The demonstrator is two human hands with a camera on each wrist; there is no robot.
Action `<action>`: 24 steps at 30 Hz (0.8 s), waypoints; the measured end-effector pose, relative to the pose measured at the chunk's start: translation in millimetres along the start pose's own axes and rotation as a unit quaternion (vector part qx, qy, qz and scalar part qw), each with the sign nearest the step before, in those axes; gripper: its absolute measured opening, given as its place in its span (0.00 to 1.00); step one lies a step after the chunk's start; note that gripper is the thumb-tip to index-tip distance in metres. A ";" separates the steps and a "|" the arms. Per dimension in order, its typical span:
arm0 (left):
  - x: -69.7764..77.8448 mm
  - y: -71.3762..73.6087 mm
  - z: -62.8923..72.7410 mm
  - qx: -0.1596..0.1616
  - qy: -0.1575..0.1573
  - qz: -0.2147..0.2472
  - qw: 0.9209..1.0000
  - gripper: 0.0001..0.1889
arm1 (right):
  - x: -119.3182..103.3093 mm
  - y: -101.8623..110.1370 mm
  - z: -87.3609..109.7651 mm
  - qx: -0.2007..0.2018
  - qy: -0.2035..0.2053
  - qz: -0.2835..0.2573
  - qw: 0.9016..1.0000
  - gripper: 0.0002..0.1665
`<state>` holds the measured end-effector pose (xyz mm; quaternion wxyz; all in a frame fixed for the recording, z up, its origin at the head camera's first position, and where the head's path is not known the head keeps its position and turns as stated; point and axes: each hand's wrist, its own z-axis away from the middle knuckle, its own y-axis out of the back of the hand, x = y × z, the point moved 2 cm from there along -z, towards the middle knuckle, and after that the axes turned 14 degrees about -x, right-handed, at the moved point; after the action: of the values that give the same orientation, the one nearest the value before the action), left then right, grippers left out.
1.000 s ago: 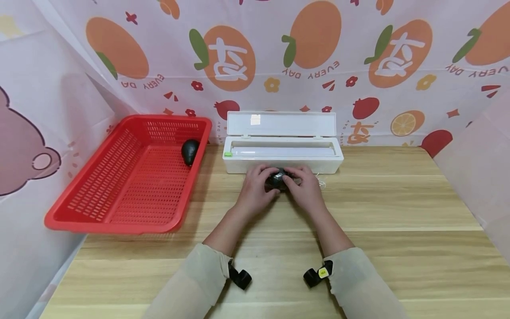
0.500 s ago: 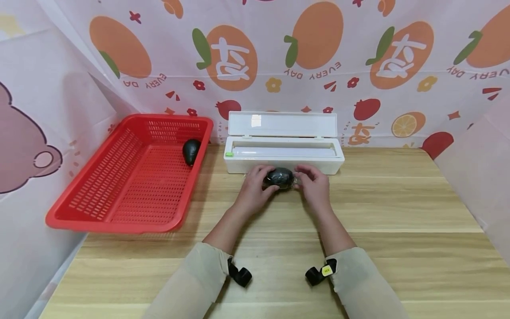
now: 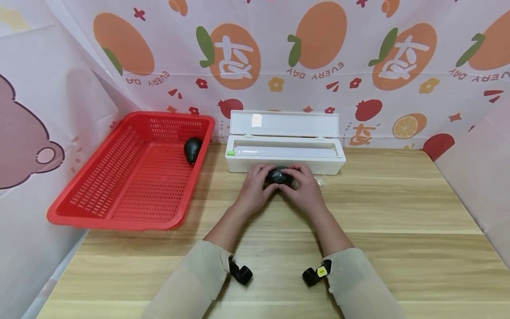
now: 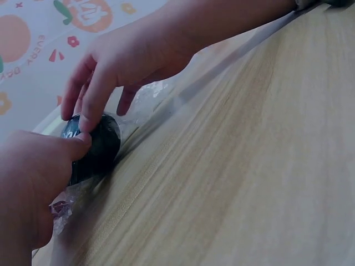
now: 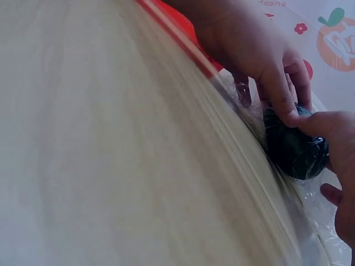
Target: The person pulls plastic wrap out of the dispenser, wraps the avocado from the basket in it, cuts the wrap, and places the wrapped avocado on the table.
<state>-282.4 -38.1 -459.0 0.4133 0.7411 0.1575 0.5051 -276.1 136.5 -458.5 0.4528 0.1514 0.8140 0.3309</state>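
A dark avocado (image 3: pixel 277 174) with clear cling film around it lies on the table in front of a white cling film box (image 3: pixel 284 165). My left hand (image 3: pixel 255 186) holds its left end with curled fingers, and my right hand (image 3: pixel 304 189) grips the right end. The thumbs come together on the near side. In the left wrist view, loose film (image 4: pixel 148 102) sticks out under the right hand, and crumpled film (image 4: pixel 62 210) shows by the left hand. Much of the avocado (image 5: pixel 297 148) is uncovered by fingers in the right wrist view.
The box's lid (image 3: pixel 284 124) stands raised at the back, with a film roll (image 3: pixel 284 151) inside. A red basket (image 3: pixel 119 223) on the left contains another avocado (image 3: pixel 193 149). A printed cloth (image 3: pixel 275 53) hangs behind the wooden table (image 3: pixel 398 221).
Half a second ago my right hand was farther right, at the film beside the avocado. It has come back left onto the avocado, and its thumb now meets the left one.
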 end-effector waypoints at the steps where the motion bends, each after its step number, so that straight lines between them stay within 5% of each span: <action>1: -0.1 -0.3 -0.3 0.001 0.000 0.000 1.000 0.26 | 0.9 -0.6 -0.2 -0.004 -0.002 -0.001 1.000 0.23; 11: -1.1 -1.9 -0.3 0.015 0.008 0.056 0.998 0.26 | 3.2 -1.0 -2.0 -0.015 -0.018 0.014 1.000 0.27; 17: -1.6 0.0 2.9 0.076 0.008 0.124 0.989 0.20 | 4.7 -0.9 -0.5 -0.015 -0.036 -0.006 0.999 0.28; 24: -3.9 3.5 5.4 0.133 0.019 0.110 0.985 0.18 | 6.4 -0.1 -0.2 -0.013 -0.040 -0.013 0.999 0.29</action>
<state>-280.0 -45.2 -459.5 0.2503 0.7922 0.1490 0.5363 -279.8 139.9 -462.5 0.4911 0.1477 0.7927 0.3296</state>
